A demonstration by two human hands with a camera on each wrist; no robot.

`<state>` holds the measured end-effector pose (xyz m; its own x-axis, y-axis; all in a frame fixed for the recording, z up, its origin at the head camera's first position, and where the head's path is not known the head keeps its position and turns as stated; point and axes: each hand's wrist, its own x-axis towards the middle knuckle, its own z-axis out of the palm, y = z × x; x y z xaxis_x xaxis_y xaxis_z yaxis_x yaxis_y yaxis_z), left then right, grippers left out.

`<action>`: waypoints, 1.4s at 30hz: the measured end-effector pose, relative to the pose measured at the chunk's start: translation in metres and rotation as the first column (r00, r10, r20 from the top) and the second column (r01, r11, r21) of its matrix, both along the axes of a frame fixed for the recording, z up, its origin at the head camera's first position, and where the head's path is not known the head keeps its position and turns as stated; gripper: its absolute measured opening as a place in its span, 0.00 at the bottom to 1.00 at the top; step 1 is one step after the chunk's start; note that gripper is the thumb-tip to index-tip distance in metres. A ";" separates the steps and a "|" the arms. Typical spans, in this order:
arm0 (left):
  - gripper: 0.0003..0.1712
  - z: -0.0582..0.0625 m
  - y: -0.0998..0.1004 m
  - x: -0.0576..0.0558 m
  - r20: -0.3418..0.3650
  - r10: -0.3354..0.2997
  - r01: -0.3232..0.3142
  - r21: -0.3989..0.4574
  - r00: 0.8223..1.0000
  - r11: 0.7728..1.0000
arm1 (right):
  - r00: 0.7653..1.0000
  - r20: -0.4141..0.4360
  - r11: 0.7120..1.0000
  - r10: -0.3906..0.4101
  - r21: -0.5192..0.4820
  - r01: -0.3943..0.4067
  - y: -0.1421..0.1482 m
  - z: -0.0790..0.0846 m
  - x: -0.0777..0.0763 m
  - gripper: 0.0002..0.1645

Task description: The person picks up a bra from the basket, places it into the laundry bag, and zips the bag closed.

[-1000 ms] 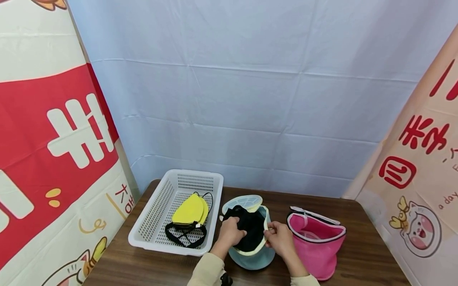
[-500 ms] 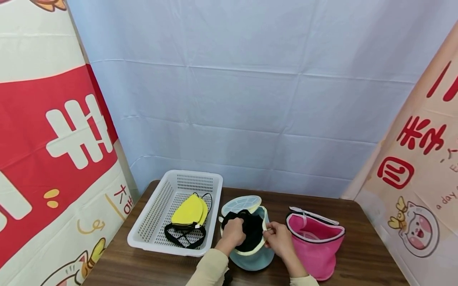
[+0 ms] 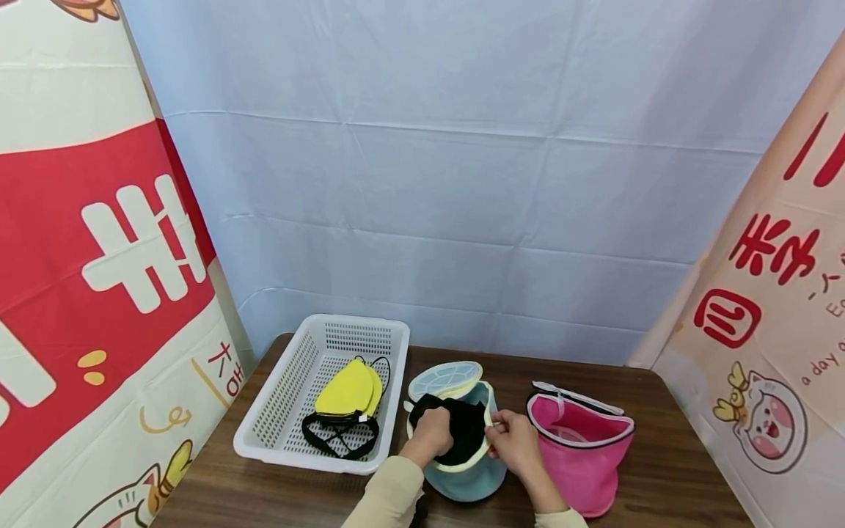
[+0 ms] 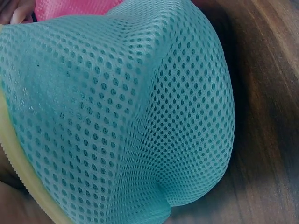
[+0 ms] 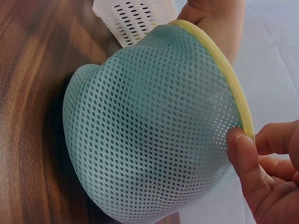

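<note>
A light blue-green mesh laundry bag (image 3: 465, 482) with a yellowish zip rim stands on the table, its round lid (image 3: 444, 378) folded back. Black cloth (image 3: 467, 429) fills its mouth. My left hand (image 3: 430, 433) reaches into the mouth with curled fingers on the cloth; the fingertips are hidden. At the bag's right side, my right hand (image 3: 516, 441) pinches the rim between thumb and fingers. The right wrist view shows this pinch on the yellow zip edge (image 5: 230, 77). Mesh wall (image 4: 121, 107) fills most of the left wrist view.
Left of the bag, a white perforated basket (image 3: 264, 449) holds a folded yellow garment (image 3: 346, 389) with black straps. A pink mesh bag (image 3: 584, 473) with its mouth open stands close to my right hand. Behind the brown wooden table (image 3: 667, 455) hangs a pale cloth backdrop (image 3: 422, 183).
My left hand has turned over and pushed lower into the bag's mouth. The black cloth has sunk, showing more of the bag's inner back wall. My right hand keeps its hold on the rim.
</note>
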<state>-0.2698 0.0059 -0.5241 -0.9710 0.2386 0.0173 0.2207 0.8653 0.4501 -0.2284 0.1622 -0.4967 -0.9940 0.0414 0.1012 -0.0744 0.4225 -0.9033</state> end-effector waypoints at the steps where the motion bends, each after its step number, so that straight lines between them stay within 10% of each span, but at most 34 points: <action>1: 0.05 0.000 0.000 0.000 -0.007 -0.001 0.001 -0.008 1.000 1.000 | 1.000 0.000 1.000 -0.001 -0.001 0.001 0.000 0.000 0.000 0.11; 13: 0.16 0.019 0.004 0.027 -0.199 0.095 -0.135 -0.201 0.975 0.970 | 1.000 0.021 1.000 -0.002 -0.009 0.003 0.002 -0.003 0.004 0.11; 19: 0.14 0.021 0.013 0.028 -0.278 0.016 -0.083 -0.233 0.960 0.969 | 1.000 0.014 1.000 0.000 -0.001 0.000 0.002 -0.003 0.004 0.11; 30: 0.08 0.010 0.026 0.019 -0.028 -0.168 0.152 -0.299 0.985 0.942 | 1.000 0.022 1.000 -0.006 -0.020 0.007 0.003 -0.001 0.006 0.12; 42: 0.07 0.000 0.031 0.002 0.115 -0.127 0.160 -0.365 0.985 0.917 | 1.000 -0.012 0.998 -0.017 -0.065 0.016 0.007 0.004 0.007 0.11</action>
